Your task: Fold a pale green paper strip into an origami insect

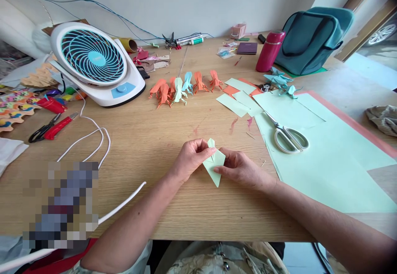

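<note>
A pale green folded paper piece (pixel 214 167) sits low over the near middle of a wooden bench (pixel 149 141), held between two bare hands. The left hand (pixel 190 158) pinches its upper left edge with thumb and fingertips. The right hand (pixel 243 169) closes on its right side, forefinger laid across the face. The piece lies directly between the hands, equally near to both, its long axis pointing away from the person, one tip far, one near. Bare wood lies in front and to the left. Just right is the edge of a large green sheet (pixel 325 158) bearing scissors (pixel 288 136). Folded paper figures (pixel 182 87) stand well beyond.
</note>
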`<state>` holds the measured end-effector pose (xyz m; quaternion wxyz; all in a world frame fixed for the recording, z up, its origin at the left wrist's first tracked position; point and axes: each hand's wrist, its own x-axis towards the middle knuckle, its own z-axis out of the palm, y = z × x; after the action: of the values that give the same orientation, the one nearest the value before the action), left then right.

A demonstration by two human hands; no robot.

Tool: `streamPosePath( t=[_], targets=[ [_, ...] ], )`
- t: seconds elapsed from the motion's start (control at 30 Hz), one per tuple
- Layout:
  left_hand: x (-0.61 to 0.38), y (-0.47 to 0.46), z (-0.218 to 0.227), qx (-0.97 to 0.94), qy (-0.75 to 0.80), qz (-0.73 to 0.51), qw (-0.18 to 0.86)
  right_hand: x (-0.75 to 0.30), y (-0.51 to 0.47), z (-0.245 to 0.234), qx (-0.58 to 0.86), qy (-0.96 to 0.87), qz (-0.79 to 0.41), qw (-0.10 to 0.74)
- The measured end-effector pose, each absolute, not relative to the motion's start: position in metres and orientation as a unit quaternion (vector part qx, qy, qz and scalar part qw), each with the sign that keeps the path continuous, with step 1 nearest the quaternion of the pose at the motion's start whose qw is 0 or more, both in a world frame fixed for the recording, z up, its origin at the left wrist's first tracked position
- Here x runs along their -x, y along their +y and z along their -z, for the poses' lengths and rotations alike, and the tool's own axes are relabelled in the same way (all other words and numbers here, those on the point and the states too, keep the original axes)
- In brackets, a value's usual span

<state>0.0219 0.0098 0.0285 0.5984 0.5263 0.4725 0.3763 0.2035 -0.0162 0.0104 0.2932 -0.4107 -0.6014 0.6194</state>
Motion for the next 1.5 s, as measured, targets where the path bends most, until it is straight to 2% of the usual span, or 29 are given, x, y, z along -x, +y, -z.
streamPosePath(
  t=[0.23, 0.7, 0.93, 1.5],
  targets=[
    [-0.021, 0.011, -0.029, -0.517, 0.466, -0.351, 0.626, -0.209, -0.01, -0.014, 0.364, -0.595, -0.656, 0.288],
    [-0.025, 0.005, -0.027, -0.589, 0.467, -0.351, 0.559, -0.203, -0.014, -0.012, 0.418, -0.641, -0.575, 0.29],
    [-0.025, 0.003, -0.024, -0.628, 0.446, -0.361, 0.526, -0.197, -0.019, -0.02, 0.465, -0.628, -0.538, 0.316],
    [-0.028, -0.003, -0.029, -0.631, 0.437, -0.382, 0.515, -0.193, -0.023, -0.01, 0.454, -0.634, -0.502, 0.374]
  ],
)
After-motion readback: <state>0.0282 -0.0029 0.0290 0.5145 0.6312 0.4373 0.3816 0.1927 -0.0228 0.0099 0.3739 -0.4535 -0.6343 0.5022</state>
